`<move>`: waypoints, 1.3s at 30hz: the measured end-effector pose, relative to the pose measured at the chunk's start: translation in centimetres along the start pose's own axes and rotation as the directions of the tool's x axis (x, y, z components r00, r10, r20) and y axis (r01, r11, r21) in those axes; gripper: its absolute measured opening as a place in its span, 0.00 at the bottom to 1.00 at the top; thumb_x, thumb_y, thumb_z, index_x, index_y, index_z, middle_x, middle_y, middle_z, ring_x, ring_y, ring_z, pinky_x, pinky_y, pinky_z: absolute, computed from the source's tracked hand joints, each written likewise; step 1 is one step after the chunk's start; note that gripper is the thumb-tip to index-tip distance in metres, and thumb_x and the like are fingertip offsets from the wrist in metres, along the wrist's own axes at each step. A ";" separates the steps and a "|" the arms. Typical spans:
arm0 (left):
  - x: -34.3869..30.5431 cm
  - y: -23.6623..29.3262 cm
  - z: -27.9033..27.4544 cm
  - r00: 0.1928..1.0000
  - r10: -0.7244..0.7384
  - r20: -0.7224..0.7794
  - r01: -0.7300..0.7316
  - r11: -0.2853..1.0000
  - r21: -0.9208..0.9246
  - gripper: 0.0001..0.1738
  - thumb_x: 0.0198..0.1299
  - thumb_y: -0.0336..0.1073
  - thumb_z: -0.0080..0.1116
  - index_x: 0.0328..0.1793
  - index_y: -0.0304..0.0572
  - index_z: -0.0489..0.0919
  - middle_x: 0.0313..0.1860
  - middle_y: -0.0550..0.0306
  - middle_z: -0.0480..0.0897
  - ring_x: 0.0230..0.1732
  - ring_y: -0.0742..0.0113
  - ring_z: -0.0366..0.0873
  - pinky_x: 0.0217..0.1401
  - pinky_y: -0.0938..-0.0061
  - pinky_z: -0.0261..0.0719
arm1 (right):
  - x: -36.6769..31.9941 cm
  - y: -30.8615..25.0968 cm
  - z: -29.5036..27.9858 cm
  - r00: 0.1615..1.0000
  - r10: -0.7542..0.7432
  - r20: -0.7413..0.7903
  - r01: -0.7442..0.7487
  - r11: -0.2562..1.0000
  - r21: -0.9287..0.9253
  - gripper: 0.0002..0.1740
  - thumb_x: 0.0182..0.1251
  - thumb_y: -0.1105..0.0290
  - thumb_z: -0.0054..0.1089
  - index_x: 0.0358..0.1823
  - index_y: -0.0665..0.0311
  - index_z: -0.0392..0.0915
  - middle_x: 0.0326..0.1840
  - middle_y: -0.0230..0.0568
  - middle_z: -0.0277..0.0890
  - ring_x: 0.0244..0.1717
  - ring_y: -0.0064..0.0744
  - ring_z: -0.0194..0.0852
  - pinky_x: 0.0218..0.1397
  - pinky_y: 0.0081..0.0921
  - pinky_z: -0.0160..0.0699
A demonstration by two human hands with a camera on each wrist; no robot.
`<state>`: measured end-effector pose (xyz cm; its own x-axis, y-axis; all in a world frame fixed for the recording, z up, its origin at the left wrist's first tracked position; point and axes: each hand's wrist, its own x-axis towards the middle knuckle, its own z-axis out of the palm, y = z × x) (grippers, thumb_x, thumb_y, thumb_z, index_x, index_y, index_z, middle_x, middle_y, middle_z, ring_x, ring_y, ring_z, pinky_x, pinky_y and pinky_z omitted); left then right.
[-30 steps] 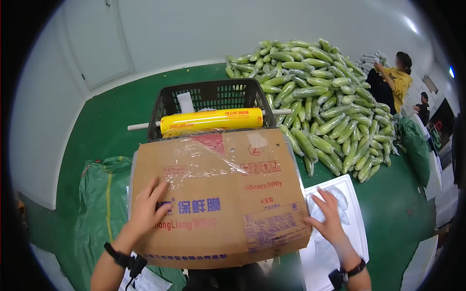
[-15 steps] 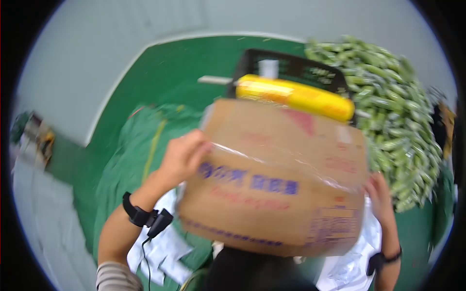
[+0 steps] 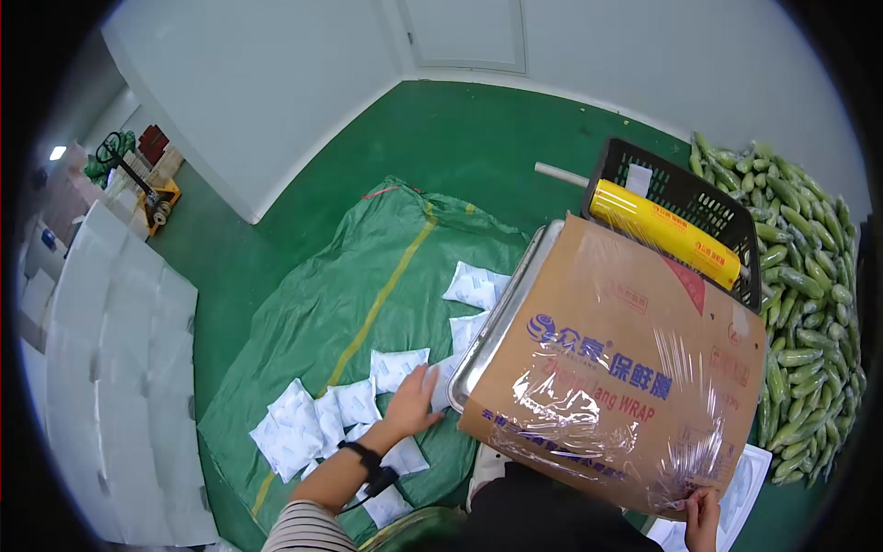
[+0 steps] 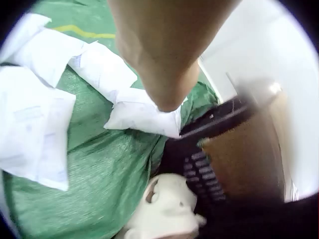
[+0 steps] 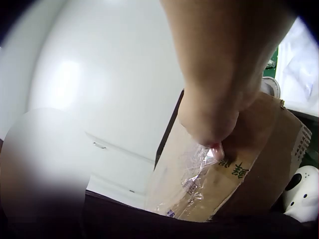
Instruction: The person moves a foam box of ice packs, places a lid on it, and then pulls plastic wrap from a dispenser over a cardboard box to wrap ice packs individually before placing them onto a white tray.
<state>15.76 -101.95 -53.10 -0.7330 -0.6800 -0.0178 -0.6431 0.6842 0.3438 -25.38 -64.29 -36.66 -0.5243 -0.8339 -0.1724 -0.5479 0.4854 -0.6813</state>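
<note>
Pinching the clear film [image 3: 679, 419] at the near edge of the cardboard [image 3: 616, 304] is your right hand [image 3: 704, 520], at the cardboard's 5 o'clock in the head view. Your left hand [image 3: 414, 400] is at 9 o'clock, fingers extended beside the white packs [image 3: 395, 368]; you can't tell whether it touches them. The packs lie on green sheeting [image 3: 303, 336]. The cardboard rests on a metal tray [image 3: 504, 311], with the yellow roll [image 3: 667, 230] and black crate [image 3: 685, 175] at its 1 o'clock and bagged green vegetables [image 3: 802, 317] between 2 and 3.

In the left wrist view, your forearm [image 4: 172, 40] enters from 12 o'clock and hides your fingers; packs lie from 9 to 11, a white shoe [image 4: 167, 211] at 6.

In the right wrist view, film bunches at your fingertips [image 5: 217, 151] over the cardboard, another white shoe [image 5: 305, 191] at 4 o'clock.
</note>
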 end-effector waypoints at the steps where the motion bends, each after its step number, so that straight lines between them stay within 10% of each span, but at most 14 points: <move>1: 1.3 -0.9 1.0 0.999 -0.008 0.050 0.011 0.999 -0.052 0.53 0.41 0.44 0.71 0.73 0.46 0.55 0.68 0.33 0.60 0.68 0.36 0.60 0.67 0.50 0.62 | 0.0 -0.4 0.0 0.999 0.029 0.015 -0.029 1.000 -0.003 0.08 0.71 0.70 0.48 0.40 0.70 0.69 0.35 0.47 0.71 0.38 0.37 0.69 0.46 0.28 0.69; 6: 5.6 -3.2 5.2 0.986 -0.078 0.150 0.116 0.957 -0.265 0.62 0.33 0.62 0.70 0.76 0.61 0.51 0.65 0.22 0.60 0.66 0.32 0.60 0.68 0.55 0.61 | 0.0 -0.4 -0.1 0.999 0.038 0.008 -0.038 0.997 -0.068 0.08 0.71 0.70 0.47 0.39 0.69 0.69 0.35 0.46 0.71 0.38 0.37 0.69 0.47 0.30 0.69; 9: 5.3 -5.0 6.8 0.972 -0.057 0.227 0.112 0.965 -0.235 0.65 0.34 0.56 0.73 0.76 0.43 0.48 0.65 0.26 0.61 0.66 0.35 0.61 0.67 0.55 0.62 | -0.2 1.2 0.8 0.983 0.183 -0.014 -0.176 0.963 0.205 0.04 0.65 0.75 0.51 0.34 0.68 0.67 0.27 0.40 0.72 0.32 0.33 0.73 0.36 0.26 0.69; 11: 3.6 -3.0 5.7 0.966 -0.134 -0.223 0.066 0.956 -0.286 0.64 0.34 0.48 0.74 0.75 0.34 0.47 0.68 0.31 0.60 0.67 0.40 0.61 0.67 0.56 0.63 | 0.0 0.4 0.1 0.997 0.076 -0.022 -0.075 0.997 0.010 0.03 0.64 0.76 0.52 0.33 0.67 0.68 0.28 0.44 0.73 0.32 0.38 0.73 0.37 0.29 0.69; 13: 2.3 -3.7 5.4 0.820 -0.397 -0.413 0.321 0.915 -0.243 0.62 0.36 0.41 0.73 0.74 0.33 0.46 0.69 0.36 0.59 0.66 0.44 0.61 0.67 0.57 0.64 | 0.3 -0.4 -0.1 1.000 0.018 -0.021 -0.019 0.997 -0.079 0.03 0.62 0.76 0.54 0.32 0.66 0.69 0.28 0.45 0.75 0.32 0.43 0.72 0.38 0.31 0.69; 16: 3.3 -1.2 -4.2 0.498 -0.866 -0.050 0.187 0.164 -0.969 0.47 0.51 0.36 0.63 0.74 0.44 0.49 0.65 0.46 0.63 0.57 0.54 0.71 0.58 0.66 0.73 | 0.2 0.3 0.1 1.000 0.017 -0.019 -0.017 1.000 -0.023 0.03 0.62 0.75 0.54 0.31 0.65 0.70 0.28 0.43 0.76 0.33 0.45 0.72 0.40 0.34 0.69; 21: 8.6 9.8 -17.3 0.945 -0.172 -0.277 -0.108 0.637 -0.763 0.57 0.38 0.51 0.68 0.75 0.41 0.53 0.65 0.45 0.64 0.63 0.55 0.66 0.64 0.64 0.66 | 0.3 1.8 0.7 0.999 0.045 -0.011 -0.044 0.992 0.121 0.03 0.62 0.74 0.54 0.31 0.64 0.70 0.29 0.39 0.79 0.34 0.44 0.72 0.41 0.34 0.69; 25: 16.7 22.1 -17.6 0.789 0.615 -0.023 -0.613 0.782 -0.111 0.55 0.34 0.52 0.69 0.74 0.49 0.59 0.68 0.35 0.61 0.67 0.38 0.59 0.69 0.52 0.57 | 0.5 1.4 0.5 0.999 0.038 0.014 -0.039 0.994 0.100 0.03 0.62 0.73 0.54 0.32 0.63 0.71 0.29 0.39 0.79 0.35 0.45 0.73 0.42 0.35 0.70; 32: 27.6 30.5 -9.6 0.615 0.761 0.205 -0.759 0.642 -0.106 0.54 0.33 0.49 0.68 0.73 0.56 0.60 0.68 0.31 0.59 0.69 0.35 0.55 0.70 0.50 0.55 | 0.1 1.2 0.6 0.998 -0.048 -0.029 0.042 0.984 -0.174 0.03 0.60 0.71 0.56 0.34 0.60 0.73 0.30 0.44 0.74 0.37 0.48 0.73 0.41 0.38 0.70; 35: 23.0 29.1 -12.2 0.653 0.754 0.075 -0.752 0.657 -0.056 0.55 0.34 0.51 0.71 0.73 0.51 0.60 0.69 0.31 0.58 0.71 0.35 0.52 0.70 0.46 0.52 | -0.1 2.5 0.9 0.999 -0.050 0.012 0.051 0.980 -0.192 0.05 0.57 0.72 0.59 0.34 0.60 0.73 0.30 0.44 0.73 0.37 0.47 0.72 0.41 0.38 0.69; 39: 10.7 22.9 -12.4 0.701 0.664 0.260 -0.646 0.745 -0.164 0.49 0.42 0.56 0.69 0.68 0.41 0.64 0.70 0.33 0.57 0.71 0.36 0.54 0.72 0.46 0.51 | 0.5 -0.9 -1.9 0.946 -0.313 -0.085 0.278 0.917 -0.284 0.06 0.56 0.73 0.61 0.34 0.60 0.73 0.30 0.43 0.73 0.36 0.46 0.72 0.42 0.38 0.69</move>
<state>-4.07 -96.86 -33.80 -0.9985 0.0469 -0.0285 0.0305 0.9062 0.4218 -26.38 -64.61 -34.77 -0.3796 -0.9186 0.1104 -0.8339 0.2880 -0.4709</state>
